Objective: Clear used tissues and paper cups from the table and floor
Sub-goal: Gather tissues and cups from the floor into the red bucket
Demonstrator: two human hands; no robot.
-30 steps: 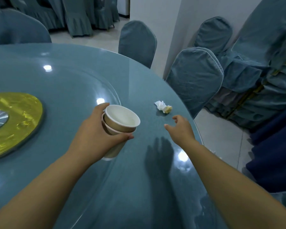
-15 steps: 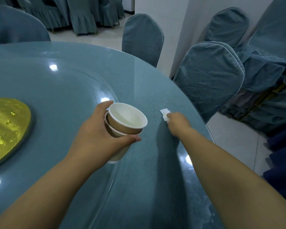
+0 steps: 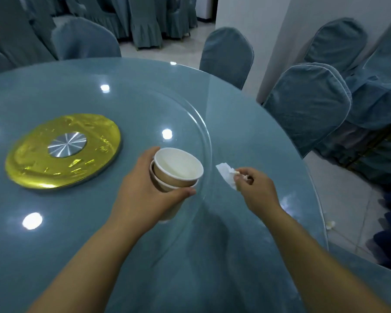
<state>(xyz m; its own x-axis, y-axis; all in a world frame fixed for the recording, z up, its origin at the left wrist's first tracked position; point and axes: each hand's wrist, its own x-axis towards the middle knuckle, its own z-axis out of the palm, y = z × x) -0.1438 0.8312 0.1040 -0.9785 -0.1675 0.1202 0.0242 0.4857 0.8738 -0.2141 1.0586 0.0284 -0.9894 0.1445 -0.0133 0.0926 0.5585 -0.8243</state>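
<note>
Behind right hand (image 3: 256,190) fingers, pinched tissue (image 3: 226,176) partly hides.

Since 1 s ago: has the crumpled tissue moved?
Yes. The tissue is off the table, pinched in the right hand, and nearer the stacked paper cups than before.

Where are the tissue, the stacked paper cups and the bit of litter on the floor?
tissue (image 3: 225,176), head view, white flap.
stacked paper cups (image 3: 178,168), head view, top cup's inside.
floor litter (image 3: 330,224), head view, its middle.
</note>
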